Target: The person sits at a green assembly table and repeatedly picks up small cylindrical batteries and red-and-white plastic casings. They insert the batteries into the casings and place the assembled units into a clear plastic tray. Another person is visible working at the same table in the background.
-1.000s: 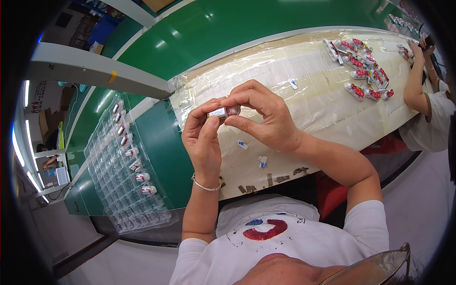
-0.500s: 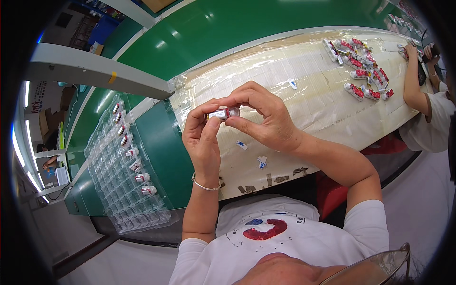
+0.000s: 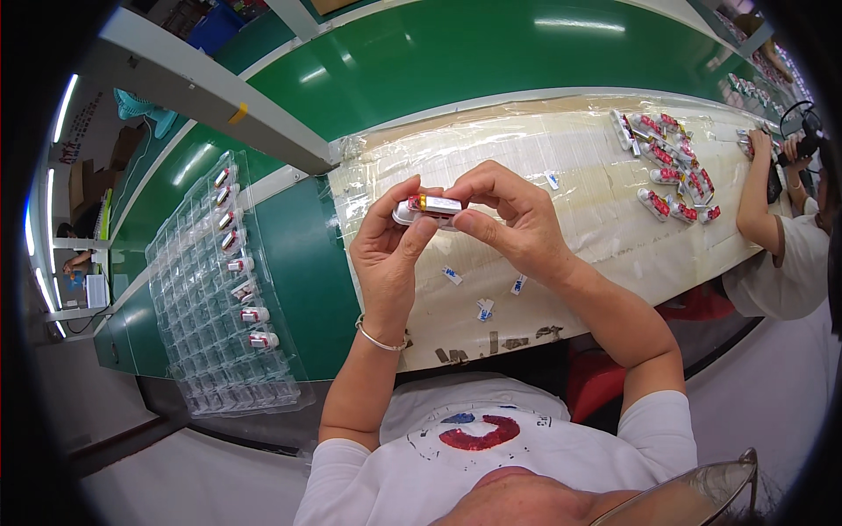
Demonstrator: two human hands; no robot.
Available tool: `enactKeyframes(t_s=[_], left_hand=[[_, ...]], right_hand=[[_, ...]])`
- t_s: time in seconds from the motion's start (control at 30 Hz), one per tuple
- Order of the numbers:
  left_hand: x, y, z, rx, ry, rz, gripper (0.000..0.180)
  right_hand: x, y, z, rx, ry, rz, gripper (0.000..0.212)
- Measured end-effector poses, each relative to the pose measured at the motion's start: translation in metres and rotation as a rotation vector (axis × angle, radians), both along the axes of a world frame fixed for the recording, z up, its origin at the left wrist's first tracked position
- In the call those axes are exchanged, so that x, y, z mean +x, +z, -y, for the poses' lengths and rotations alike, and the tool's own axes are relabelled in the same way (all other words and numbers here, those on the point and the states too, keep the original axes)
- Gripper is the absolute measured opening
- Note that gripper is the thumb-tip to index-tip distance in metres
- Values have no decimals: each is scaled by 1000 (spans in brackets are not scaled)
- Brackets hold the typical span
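Both hands hold a small white device with a silver pouch battery (image 3: 438,204) on it, showing red and yellow at one end. It is above the film-covered work mat (image 3: 386,158). My left hand (image 3: 388,250) pinches the white rounded end between thumb and fingers. My right hand (image 3: 513,210) grips the opposite end of the battery, thumb below and fingertips above; these fingers hide part of it. Below the hands lie small blue-and-white paper slips: one slip (image 3: 452,275) near my left wrist, another slip (image 3: 518,284) under my right forearm, and a further slip (image 3: 484,309) nearer me.
At left, a clear plastic tray (image 3: 206,329) has several white-and-red devices along its right side. More devices (image 3: 675,171) lie grouped at the mat's right. Beyond them is a co-worker's arm (image 3: 756,188). A grey metal post (image 3: 210,88) slants down behind the tray. Green bench (image 3: 421,53) lies behind.
The device has been turned over between my hands, its red end now toward the left. One more blue-and-white slip lies on the mat under my right forearm. The view has shifted slightly.
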State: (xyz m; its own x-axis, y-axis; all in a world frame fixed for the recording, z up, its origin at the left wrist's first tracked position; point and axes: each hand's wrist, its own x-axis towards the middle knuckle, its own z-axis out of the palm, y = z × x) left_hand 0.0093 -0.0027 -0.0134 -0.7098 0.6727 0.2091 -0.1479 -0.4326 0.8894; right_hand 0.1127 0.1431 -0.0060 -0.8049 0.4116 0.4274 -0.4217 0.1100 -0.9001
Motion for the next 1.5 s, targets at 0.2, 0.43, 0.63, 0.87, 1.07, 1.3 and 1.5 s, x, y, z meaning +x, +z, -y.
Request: enactKeyframes(t_s=[0.2, 0.43, 0.63, 0.87, 1.07, 1.3, 1.5], left_hand=[[7, 6, -3, -145, 137, -358, 48], [6, 3, 1, -259, 118, -383, 43], [5, 2, 2, -310, 139, -510, 42], [4, -2, -4, -277, 135, -383, 43], [-1, -7, -7, -244, 81, -61, 29], [-6, 0, -6, -54, -20, 204, 24], [-5, -1, -4, -48, -40, 214, 24]], right_hand=[[-1, 0, 4, 39, -122, 72, 19], [1, 1, 1, 75, -125, 134, 14], [1, -5, -3, -35, -46, 174, 15], [-3, -4, -5, -168, 0, 224, 19], [-6, 0, -1, 244, -170, 177, 20], [-3, 4, 2, 179, -122, 105, 32], [-4, -1, 6, 95, -123, 68, 28]])
